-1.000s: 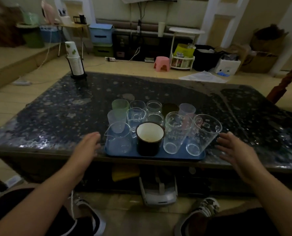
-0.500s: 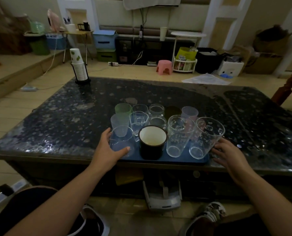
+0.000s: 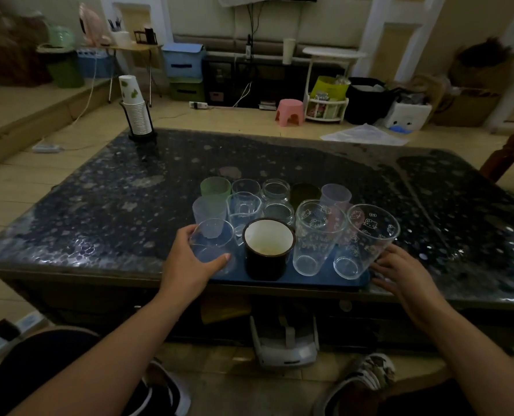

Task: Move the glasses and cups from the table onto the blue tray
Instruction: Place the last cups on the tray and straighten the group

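Head view, above a dim living room: left hand (image 3: 189, 265) curled round a clear jug-like glass (image 3: 212, 246) at the near-left corner of the blue tray (image 3: 324, 280), thumb across its front, a firm grip. Right hand (image 3: 399, 274) laid with fingers spread and straight at the tray's right edge, beside the tilted cartoon-print tumbler (image 3: 366, 240); contact with that tumbler hard to confirm. Glasses and cups packed together on the tray, among them a black enamel mug (image 3: 267, 249), a second printed tumbler (image 3: 317, 235), a green cup (image 3: 215, 187) and a lilac cup (image 3: 336, 195) at the back.

Likely trouble: tray seated near the front lip of the worktop (image 3: 99, 199), tall tumblers leaning and crowded, so any nudge or uneven lift liable to topple one against its neighbours or slide the load off the edge.

Speckled dark worktop, glossy and possibly slick. Paper-cup dispenser (image 3: 135, 112) at its far-left corner. Beyond: pink stool (image 3: 290, 112), blue storage boxes (image 3: 183, 60), clutter along the wall.
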